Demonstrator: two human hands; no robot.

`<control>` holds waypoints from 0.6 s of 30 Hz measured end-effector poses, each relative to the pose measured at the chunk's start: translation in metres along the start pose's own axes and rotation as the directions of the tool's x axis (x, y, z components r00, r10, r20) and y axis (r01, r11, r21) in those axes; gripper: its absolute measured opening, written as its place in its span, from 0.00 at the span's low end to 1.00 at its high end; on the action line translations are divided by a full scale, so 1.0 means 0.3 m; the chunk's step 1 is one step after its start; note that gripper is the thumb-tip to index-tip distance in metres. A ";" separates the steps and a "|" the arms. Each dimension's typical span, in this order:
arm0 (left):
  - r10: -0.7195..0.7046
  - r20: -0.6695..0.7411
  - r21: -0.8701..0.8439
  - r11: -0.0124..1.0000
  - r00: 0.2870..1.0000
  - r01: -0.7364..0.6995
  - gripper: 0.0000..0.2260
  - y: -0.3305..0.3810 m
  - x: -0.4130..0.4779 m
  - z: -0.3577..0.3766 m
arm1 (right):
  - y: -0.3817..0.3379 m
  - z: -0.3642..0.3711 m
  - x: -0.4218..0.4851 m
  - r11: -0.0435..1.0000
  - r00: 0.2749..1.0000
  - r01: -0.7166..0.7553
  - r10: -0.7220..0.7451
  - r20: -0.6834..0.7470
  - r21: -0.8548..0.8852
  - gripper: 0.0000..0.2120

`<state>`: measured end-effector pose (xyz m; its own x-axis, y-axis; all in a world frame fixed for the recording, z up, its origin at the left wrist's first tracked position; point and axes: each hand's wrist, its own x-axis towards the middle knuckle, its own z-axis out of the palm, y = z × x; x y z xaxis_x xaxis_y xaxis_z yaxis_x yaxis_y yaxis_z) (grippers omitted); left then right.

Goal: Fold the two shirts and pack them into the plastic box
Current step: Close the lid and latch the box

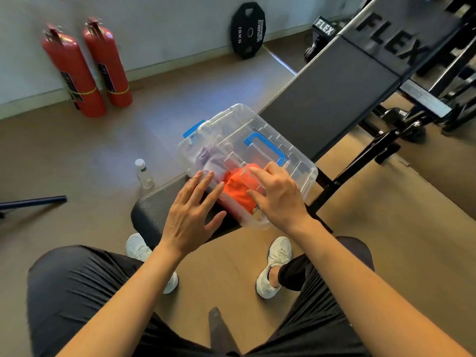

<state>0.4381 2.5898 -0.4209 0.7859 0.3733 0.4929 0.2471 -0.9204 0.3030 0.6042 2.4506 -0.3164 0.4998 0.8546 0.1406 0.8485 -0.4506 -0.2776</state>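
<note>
My left hand (192,215), open, touched the plastic box (305,176); my right hand (279,199) pressed its lid (231,124), grasping nothing. The orange shirt (237,193) and lilac shirt (206,158) lay inside. Bunched cloth might stop the lid seating; lopsided pressing might tip it off the bench (152,212).

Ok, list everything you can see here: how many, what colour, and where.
plastic box: one, clear with blue handle and latch, on the bench
orange shirt: one, orange, inside the box, near end
lilac shirt: one, lilac, inside the box, far left
bench: one, black, under the box
fire extinguishers: two, red, by the wall, left
weight plate: one, black, leaning on the wall
water bottle: one, clear, white cap, floor left of the bench
bar: one, dark, left edge
shoes: two, white, on the floor
left hand: fingers straight, at the box's near side
right hand: on the box lid
</note>
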 end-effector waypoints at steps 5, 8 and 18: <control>-0.104 0.032 -0.021 0.994 0.994 0.105 0.27 -0.010 -0.002 -0.001 | 0.015 0.045 0.006 0.991 0.998 -0.042 0.036 0.047 0.125 0.23; -0.102 0.211 0.024 0.995 0.972 0.099 0.31 -0.018 0.007 0.014 | 0.018 0.046 0.021 0.988 0.997 -0.057 0.048 0.067 0.140 0.25; -0.102 0.430 0.029 0.995 0.897 0.100 0.36 -0.022 0.021 0.025 | -0.019 0.136 0.054 0.989 0.997 -0.004 -0.008 0.080 0.151 0.24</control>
<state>0.4455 2.5974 -0.4259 0.9234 0.3790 0.0609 0.3404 -0.8816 0.3269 0.6005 2.4774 -0.3513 0.4772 0.8763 0.0660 0.8106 -0.4099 -0.4184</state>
